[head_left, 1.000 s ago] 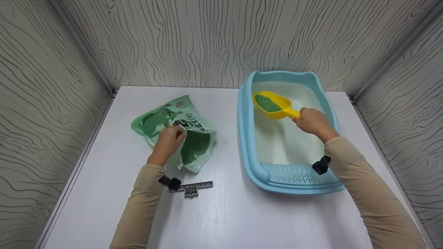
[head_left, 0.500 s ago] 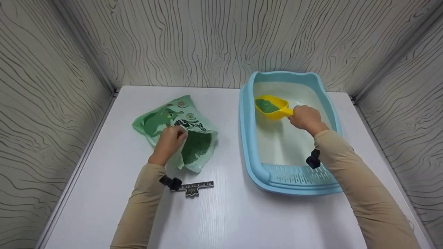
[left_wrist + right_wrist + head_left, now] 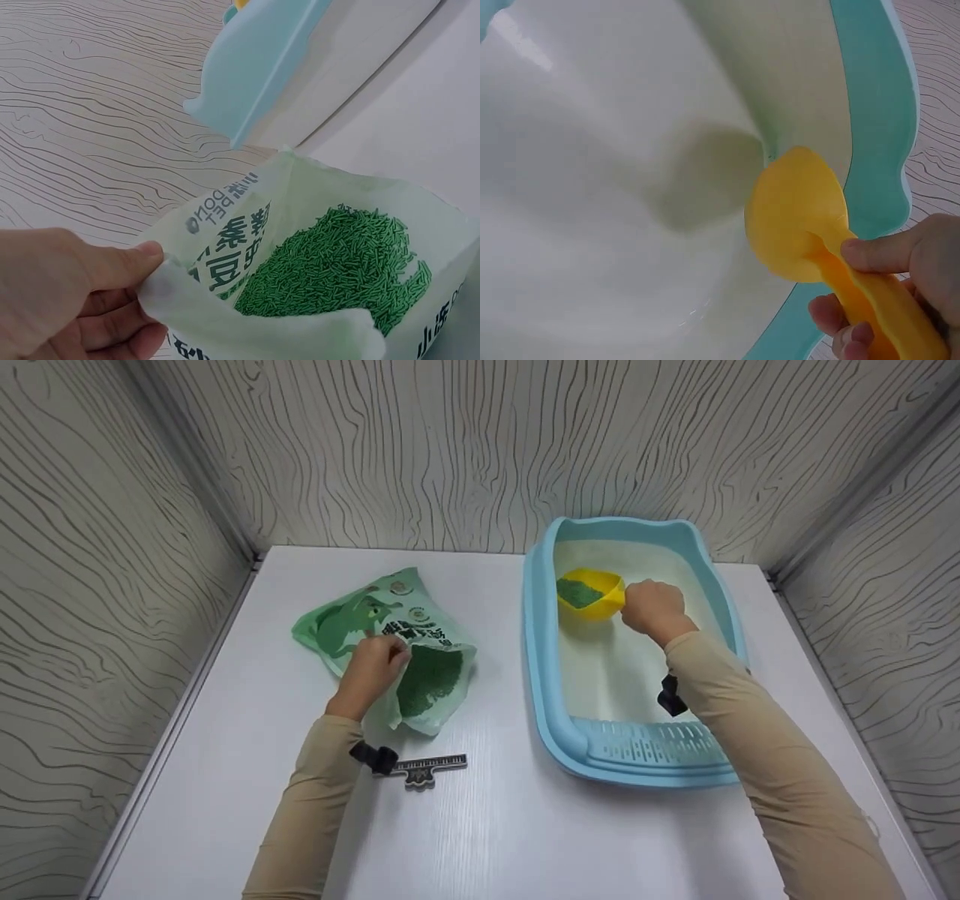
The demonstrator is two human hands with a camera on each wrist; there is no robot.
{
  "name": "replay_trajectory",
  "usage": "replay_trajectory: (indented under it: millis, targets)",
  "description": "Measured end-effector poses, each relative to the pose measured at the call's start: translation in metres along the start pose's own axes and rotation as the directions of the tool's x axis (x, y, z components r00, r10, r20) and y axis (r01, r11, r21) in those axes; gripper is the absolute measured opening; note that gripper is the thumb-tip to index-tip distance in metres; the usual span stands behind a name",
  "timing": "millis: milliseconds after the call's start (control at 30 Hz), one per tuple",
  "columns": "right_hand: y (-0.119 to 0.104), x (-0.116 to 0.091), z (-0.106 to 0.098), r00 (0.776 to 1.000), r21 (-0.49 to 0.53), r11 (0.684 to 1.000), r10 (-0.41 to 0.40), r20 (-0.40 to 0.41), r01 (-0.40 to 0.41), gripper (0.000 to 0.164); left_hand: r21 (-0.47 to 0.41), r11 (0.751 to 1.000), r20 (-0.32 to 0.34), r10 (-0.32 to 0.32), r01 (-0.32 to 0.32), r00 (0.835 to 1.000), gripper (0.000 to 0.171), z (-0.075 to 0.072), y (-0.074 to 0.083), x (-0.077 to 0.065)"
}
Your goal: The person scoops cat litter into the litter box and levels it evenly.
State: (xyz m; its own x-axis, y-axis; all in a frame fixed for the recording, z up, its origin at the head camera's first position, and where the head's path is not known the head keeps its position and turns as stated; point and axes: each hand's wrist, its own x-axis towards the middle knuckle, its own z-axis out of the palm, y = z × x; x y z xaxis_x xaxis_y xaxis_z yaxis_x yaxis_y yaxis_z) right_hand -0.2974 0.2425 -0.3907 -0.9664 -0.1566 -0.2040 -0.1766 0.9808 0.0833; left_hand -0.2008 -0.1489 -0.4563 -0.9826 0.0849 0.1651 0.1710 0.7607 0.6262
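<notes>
Right hand [image 3: 654, 607], gripping a yellow scoop [image 3: 796, 217], has shifted leftward; left hand [image 3: 371, 669] pinches a bag [image 3: 397, 598] apparently lettered "PET".

Litter tray [image 3: 543, 660]: smooth plastic, satin sheen. Scoop [image 3: 791, 221]: smooth plastic, soft gloss. Litter bag [image 3: 390, 611]: thin, crinkled plastic film. Pellets [image 3: 322, 266]: matt, rough. Tabletop [image 3: 480, 840]: smooth, slightly glossy. Clip [image 3: 424, 769]: looks metal. Sleeves [image 3: 307, 802]: matt cloth. Wall panel [image 3: 420, 457]: woodgrain look.

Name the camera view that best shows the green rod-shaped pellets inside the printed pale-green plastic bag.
Left wrist view: it looks into the printed pale-green plastic bag, so single green rod-shaped pellets stand out. The head view shows them as one dark green patch; the right wrist view misses the bag entirely.
</notes>
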Motion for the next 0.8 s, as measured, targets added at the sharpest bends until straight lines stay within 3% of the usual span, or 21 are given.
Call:
replay_trajectory:
  millis: [600,800]
  targets:
    - [-0.013,0.002,-0.005,0.989,-0.13,0.991,-0.051,-0.136,0.033,0.018,0.003,1.0,0.004,-0.013,0.012,1.0,0.012,0.001,0.001,0.001]
    - [-0.014,0.002,-0.006,0.975,-0.201,0.979,-0.084,-0.204,0.042,0.02,0.005,1.0,-0.013,0.007,-0.007,1.0,0.011,0.001,0.0,0.0]
